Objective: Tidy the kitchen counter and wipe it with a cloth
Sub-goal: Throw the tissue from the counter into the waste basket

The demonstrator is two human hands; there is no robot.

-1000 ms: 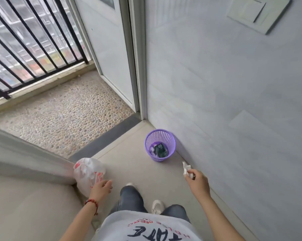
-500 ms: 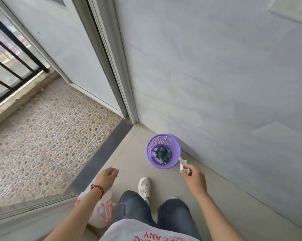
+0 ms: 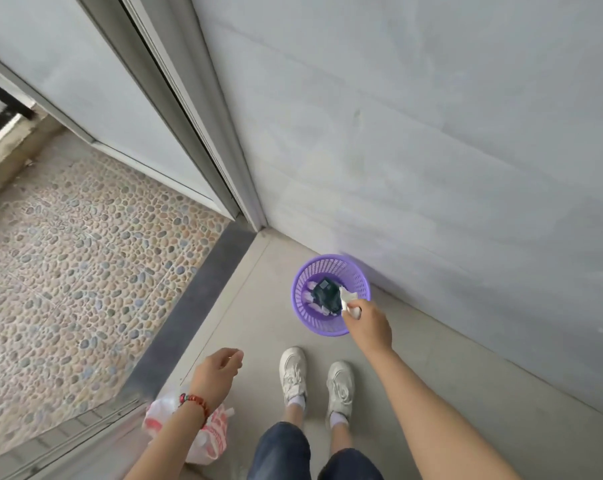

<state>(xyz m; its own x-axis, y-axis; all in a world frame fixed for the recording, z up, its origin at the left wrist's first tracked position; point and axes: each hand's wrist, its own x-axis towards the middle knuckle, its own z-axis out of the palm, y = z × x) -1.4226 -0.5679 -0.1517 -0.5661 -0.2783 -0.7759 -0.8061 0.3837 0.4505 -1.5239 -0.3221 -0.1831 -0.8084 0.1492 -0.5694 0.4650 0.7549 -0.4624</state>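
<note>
Head view, looking down: a person stands on a grey floor [image 3: 224, 306] beside a pale wall [image 3: 431, 133], both arms stretched forward. The right hand [image 3: 371, 325] reaches over the near right rim of a purple bin [image 3: 305, 313], its thumb and fingers pinching a crumpled white scrap [image 3: 348, 299] that hangs just above the bin's inside. The bin, a mesh plastic basket, sits on the floor close against the wall; a dark wrapper [image 3: 326, 294] and pale bits of litter lie at its bottom. The left hand [image 3: 217, 370] hovers above the floor, well left of the bin, fingers loosely curled and holding nothing; a red bead bracelet [image 3: 195, 402] circles its wrist. Under that forearm a white plastic bag [image 3: 206, 441] with red print rests on the floor by the doorway. Two white shoes [image 3: 315, 379] stand side by side, near the bin, below dark blue trouser legs. To the left, a dark sill [image 3: 189, 306] divides the floor from a pebbled balcony [image 3: 68, 265], and a door frame [image 3: 196, 116] rises at the far corner.
</note>
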